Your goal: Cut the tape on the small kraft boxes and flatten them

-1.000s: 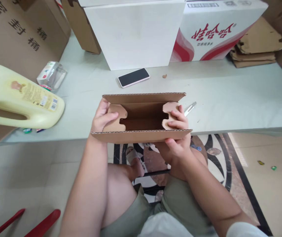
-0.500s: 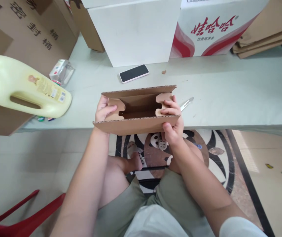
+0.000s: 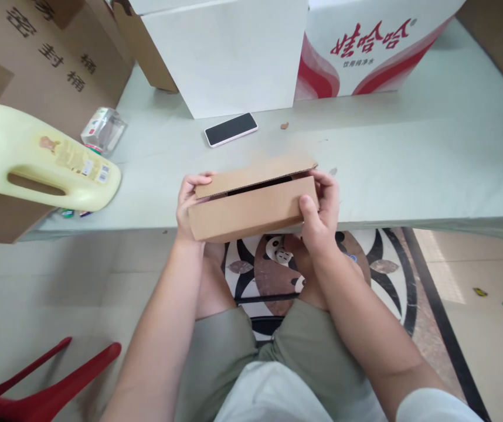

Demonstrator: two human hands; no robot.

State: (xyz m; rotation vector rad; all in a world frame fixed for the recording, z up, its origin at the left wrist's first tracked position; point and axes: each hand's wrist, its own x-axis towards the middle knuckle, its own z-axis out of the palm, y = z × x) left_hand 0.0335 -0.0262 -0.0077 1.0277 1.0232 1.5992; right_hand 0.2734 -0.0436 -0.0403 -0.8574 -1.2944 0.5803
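Across the pale green surface [image 3: 392,167], a white carton [image 3: 229,64] stood at the back. One brown cardboard box [image 3: 251,210] was held at the near edge, between the hands, its long axis running left to right, right end slightly farther out. Its long flaps [image 3: 255,171] were partly closed, a dark slit between them. Neither hand was nearer: the left hand [image 3: 190,202] grasped the left end; the right hand [image 3: 322,217] gripped the right end, thumb on the near side, some fingers hidden. Beyond it lay a phone [image 3: 231,129] and, smaller, a brown scrap [image 3: 284,125].
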